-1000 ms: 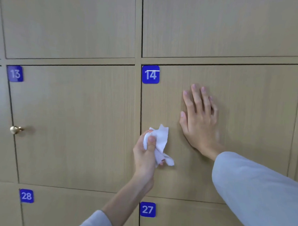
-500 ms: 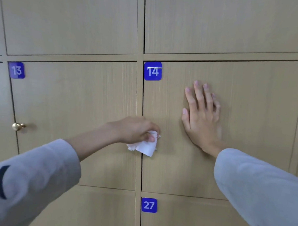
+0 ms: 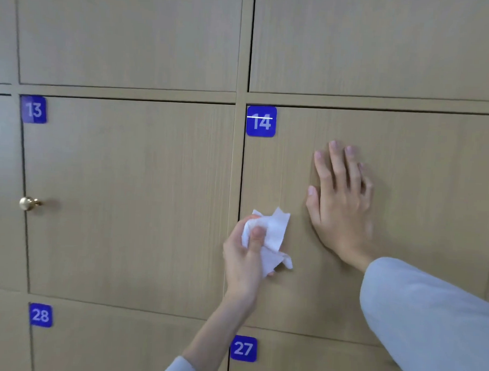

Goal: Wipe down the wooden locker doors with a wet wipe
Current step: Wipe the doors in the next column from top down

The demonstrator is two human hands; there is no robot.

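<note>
A wall of light wooden locker doors fills the view. My left hand (image 3: 244, 254) grips a crumpled white wet wipe (image 3: 274, 240) against the left edge of door 14 (image 3: 419, 193), close to the gap beside door 13 (image 3: 130, 197). The thumb lies across the wipe. My right hand (image 3: 340, 200) presses flat on door 14 with straight fingers pointing up, just right of the wipe.
Blue number tags mark the doors: 13 (image 3: 33, 109), 14 (image 3: 261, 121), 28 (image 3: 40, 315), 27 (image 3: 243, 348). A brass knob (image 3: 28, 203) sticks out at the left edge of door 13. More doors lie above and below.
My left hand swung from reaching across sideways on the gap to pointing up from below, carrying the wipe down and right onto door 14. My right hand stayed flat in place.
</note>
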